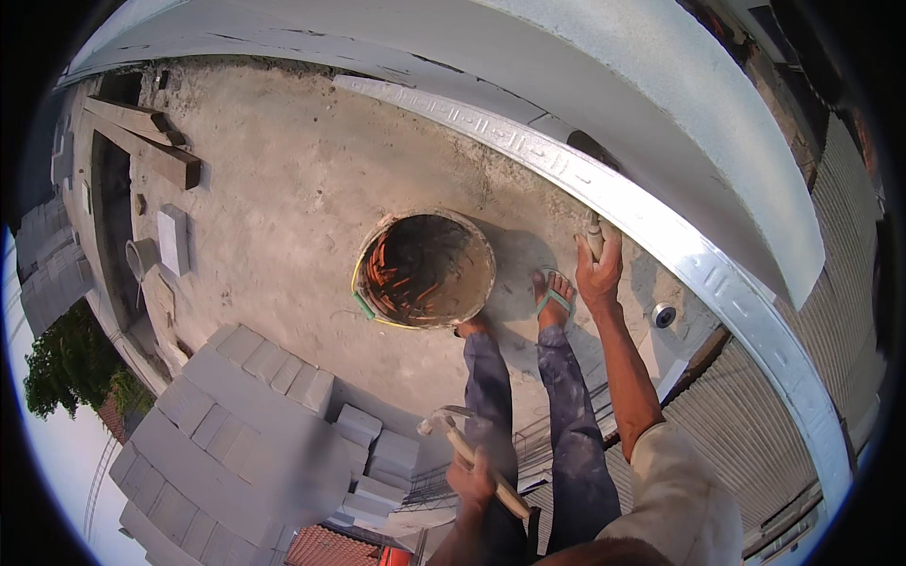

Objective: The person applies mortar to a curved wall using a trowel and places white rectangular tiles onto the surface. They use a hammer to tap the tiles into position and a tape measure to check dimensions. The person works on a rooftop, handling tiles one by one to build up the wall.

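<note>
My left hand (pixel 471 478) is closed around the wooden handle of a hammer (pixel 510 498), its pale, caked head pointing away from me. Out to the right, my right hand (pixel 601 272) grips the handle of a trowel (pixel 595 238) beside a long silver metal straightedge (pixel 557 160). That straightedge partly hides the trowel; a dark rounded part, seemingly its blade, shows beyond it against the white block wall (pixel 651 123). Between the wall and my feet stands a mortar-stained bucket (pixel 483 297) with a green-gripped handle, its inside streaked orange and holding wet grey mix.
Stacked pale blocks (pixel 226 424) fill the lower left, with loose blocks (pixel 382 457) alongside. Wooden beams (pixel 151 151) and a single block (pixel 174 240) lie at far left near a floor opening (pixel 111 189). Corrugated roofing (pixel 746 424) and a small round roll (pixel 663 315) are at right.
</note>
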Motion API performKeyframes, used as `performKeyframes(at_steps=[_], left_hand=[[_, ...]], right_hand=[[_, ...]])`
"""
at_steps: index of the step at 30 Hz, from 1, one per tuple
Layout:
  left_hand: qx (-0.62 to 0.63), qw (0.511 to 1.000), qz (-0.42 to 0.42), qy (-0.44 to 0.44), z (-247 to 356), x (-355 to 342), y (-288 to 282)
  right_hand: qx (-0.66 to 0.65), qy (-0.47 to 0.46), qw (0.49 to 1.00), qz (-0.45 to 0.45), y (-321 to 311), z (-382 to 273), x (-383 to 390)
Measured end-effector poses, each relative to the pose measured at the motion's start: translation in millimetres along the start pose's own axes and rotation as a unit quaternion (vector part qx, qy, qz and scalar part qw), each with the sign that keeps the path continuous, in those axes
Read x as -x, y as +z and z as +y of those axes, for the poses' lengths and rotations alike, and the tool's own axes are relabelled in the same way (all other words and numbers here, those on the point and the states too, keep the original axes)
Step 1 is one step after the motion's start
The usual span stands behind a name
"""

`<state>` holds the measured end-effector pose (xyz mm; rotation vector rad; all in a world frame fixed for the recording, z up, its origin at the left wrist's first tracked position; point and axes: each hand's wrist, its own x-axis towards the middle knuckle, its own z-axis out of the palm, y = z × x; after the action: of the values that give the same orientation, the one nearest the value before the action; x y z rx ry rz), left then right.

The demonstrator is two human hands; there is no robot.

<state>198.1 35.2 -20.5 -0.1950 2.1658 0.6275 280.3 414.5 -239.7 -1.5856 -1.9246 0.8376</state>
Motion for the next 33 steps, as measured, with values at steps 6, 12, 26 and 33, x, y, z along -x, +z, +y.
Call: performKeyframes(at_steps=[6,12,26,33], left_hand=[[-0.029,0.999,0.018,-0.039,22,-12,-12],[-0.089,0.994,-0.046,-0.051,58,-44,-45],[0.075,0.939,-0.278,-0.19,180,-66,-145],[0.088,0.935,-0.245,-0.239,217,-9,-181]], right_hand=[[-0.041,0.113,0.973,-0.199,-103,-61,94],[-0.123,0.129,0.922,-0.345,-206,-245,73],[0.289,-0.046,0.93,-0.221,-345,-330,-310],[0.471,0.026,0.764,-0.439,-301,-162,-329]])
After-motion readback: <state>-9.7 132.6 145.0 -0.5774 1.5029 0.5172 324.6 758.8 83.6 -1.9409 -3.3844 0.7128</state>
